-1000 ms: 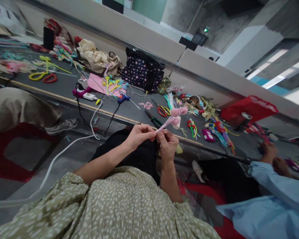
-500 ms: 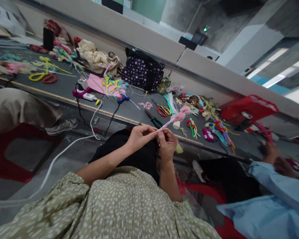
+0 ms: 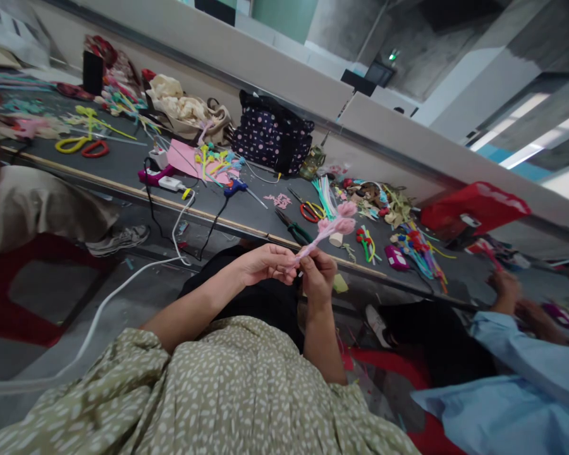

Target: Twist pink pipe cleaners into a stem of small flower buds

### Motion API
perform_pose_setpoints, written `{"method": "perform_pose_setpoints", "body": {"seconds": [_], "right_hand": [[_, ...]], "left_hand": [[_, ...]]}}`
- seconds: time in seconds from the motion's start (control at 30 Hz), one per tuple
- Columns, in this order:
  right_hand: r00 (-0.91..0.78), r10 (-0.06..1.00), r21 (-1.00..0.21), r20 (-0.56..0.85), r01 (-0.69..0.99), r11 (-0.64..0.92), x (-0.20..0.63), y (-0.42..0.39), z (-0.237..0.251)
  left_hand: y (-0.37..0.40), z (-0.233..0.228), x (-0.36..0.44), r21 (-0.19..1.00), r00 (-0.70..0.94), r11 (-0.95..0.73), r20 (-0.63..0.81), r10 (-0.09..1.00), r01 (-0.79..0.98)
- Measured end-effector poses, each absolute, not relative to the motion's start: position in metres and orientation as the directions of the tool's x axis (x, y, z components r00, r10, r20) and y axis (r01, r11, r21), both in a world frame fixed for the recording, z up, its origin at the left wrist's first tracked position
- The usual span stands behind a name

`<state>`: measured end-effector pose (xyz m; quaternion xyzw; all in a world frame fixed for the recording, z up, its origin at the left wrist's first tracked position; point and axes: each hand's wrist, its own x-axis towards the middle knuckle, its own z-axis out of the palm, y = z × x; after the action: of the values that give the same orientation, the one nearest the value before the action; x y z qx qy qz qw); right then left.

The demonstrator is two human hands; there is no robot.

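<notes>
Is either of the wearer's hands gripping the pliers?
No, the pliers lie on the table, while the left hand and right hand hold the pink fuzzy stem.

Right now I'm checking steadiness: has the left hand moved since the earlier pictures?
Yes, slightly: judged against the table's front edge, the left hand has shifted toward the patterned top, holding the pink fuzzy stem.

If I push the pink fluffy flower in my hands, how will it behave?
The pink fluffy flower is probably light, being mostly fuzz on a thin stem. That stem seems fairly stiff, since it sticks out beyond the right hand without drooping. The fuzzy heads would likely squash.
</notes>
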<state>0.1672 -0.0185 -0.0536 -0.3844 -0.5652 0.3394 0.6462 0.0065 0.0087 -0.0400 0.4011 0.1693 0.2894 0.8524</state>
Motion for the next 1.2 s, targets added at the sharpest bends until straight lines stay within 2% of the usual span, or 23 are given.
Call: {"method": "perform_pose_setpoints", "body": {"seconds": [0.23,0.43,0.6,0.73,0.9,1.03,1.2], "right_hand": [[0.166,0.885,-0.895,0.434,-0.028,0.444,0.163,-0.019,-0.054],[0.233,0.895,-0.913,0.380,-0.058,0.403,0.160,-0.018,-0.053],[0.269,0.907,-0.928,0.324,-0.094,0.359,0.158,-0.016,-0.050],[0.284,0.890,-0.924,0.358,-0.028,0.381,0.157,-0.017,-0.046],[0.277,0.836,-0.879,0.474,0.196,0.434,0.155,-0.023,-0.042],[0.280,0.809,-0.853,0.516,0.258,0.455,0.153,-0.025,-0.041],[0.290,0.797,-0.846,0.530,0.241,0.475,0.152,-0.023,-0.043]], "left_hand": [[0.009,-0.041,0.009,0.805,0.688,0.435,-0.046,0.724,-0.404],[0.010,-0.041,0.011,0.796,0.652,0.428,-0.056,0.756,-0.427],[0.008,-0.038,0.012,0.833,0.562,0.326,-0.022,0.827,-0.447],[0.005,-0.032,0.014,0.880,0.444,0.173,0.047,0.895,-0.442],[-0.001,-0.031,0.019,0.917,0.256,-0.097,0.208,0.944,-0.387],[-0.004,-0.034,0.021,0.916,0.167,-0.279,0.335,0.927,-0.289],[-0.009,-0.036,0.020,0.860,0.073,-0.509,0.510,0.857,-0.031]]}}
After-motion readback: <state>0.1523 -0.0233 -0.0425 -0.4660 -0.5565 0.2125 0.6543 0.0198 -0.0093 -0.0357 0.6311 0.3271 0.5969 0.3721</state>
